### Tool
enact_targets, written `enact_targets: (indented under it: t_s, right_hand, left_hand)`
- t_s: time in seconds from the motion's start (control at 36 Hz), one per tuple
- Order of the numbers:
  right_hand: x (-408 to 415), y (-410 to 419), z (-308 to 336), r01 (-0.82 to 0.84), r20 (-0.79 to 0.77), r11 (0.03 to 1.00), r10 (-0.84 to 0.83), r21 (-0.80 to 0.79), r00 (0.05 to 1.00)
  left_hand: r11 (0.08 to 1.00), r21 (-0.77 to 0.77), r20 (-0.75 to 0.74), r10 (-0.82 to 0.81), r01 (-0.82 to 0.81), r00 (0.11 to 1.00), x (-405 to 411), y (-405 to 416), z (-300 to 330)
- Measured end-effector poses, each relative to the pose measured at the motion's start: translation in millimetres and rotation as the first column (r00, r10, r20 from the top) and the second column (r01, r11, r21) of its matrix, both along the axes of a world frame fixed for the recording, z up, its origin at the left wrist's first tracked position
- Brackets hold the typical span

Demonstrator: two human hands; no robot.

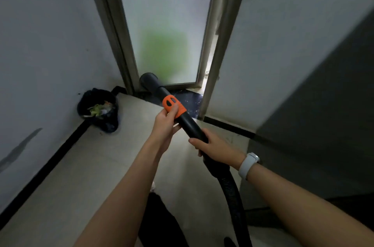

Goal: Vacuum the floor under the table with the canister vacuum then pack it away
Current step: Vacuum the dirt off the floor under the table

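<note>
I hold a black vacuum wand (pixel 191 125) out in front of me, pointing toward a frosted door. An orange collar (pixel 173 106) with two slots sits partway along the wand. My left hand (pixel 167 123) pinches that collar, thumb on top. My right hand (pixel 214 146) grips the wand lower down, where the ribbed black hose (pixel 232 194) begins and runs down to the bottom edge. The wand's round black end (pixel 148 82) points at the base of the door. The canister is out of view.
A black-lined bin (pixel 99 110) holding rubbish stands in the left corner against the white wall. The frosted glass door (pixel 166 24) stands slightly ajar ahead. A dark grey cabinet (pixel 327 105) fills the right side. Pale floor tiles (pixel 91 176) lie below.
</note>
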State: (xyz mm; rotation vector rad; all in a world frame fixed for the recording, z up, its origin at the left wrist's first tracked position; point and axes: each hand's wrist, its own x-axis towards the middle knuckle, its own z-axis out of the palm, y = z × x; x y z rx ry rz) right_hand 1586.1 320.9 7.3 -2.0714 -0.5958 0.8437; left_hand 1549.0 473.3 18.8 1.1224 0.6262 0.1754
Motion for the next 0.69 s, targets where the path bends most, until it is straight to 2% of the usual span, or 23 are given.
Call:
enact_targets:
  t_s: [0.14,0.28,0.39,0.47,0.58,0.69]
  right_hand:
    - [42.1,44.1,-10.5,0.311,-0.013,0.949,-0.311,0.058,0.950]
    - [47.0,83.9,-22.0,0.591,-0.094,0.802,-0.584,0.083,0.806]
    - [28.0,93.6,-40.4,0.786,-0.124,0.615,-0.777,0.060,0.617]
    - [4.2,98.3,-56.8,0.895,-0.123,0.443,-0.886,0.057,0.447]
    - [-36.0,116.3,-77.6,0.975,-0.127,0.217,-0.967,0.052,0.222]
    - [-79.1,146.2,-99.7,0.999,-0.139,-0.007,-0.990,0.047,-0.001]
  left_hand:
    - [0.954,0.042,-0.027,-0.296,0.297,0.955,88.2,43.6,5.5]
    - [0.774,0.128,-0.118,-0.609,0.621,0.784,144.8,72.6,-0.9]
    - [0.500,0.135,-0.153,-0.842,0.855,0.517,164.9,59.9,-8.6]
    - [0.295,0.128,-0.168,-0.934,0.947,0.314,164.2,40.0,-19.1]
    - [0.006,0.150,-0.194,-0.980,0.989,0.035,146.3,24.2,-39.5]
    - [-0.257,0.142,-0.216,-0.951,0.956,-0.224,114.9,16.3,-57.6]
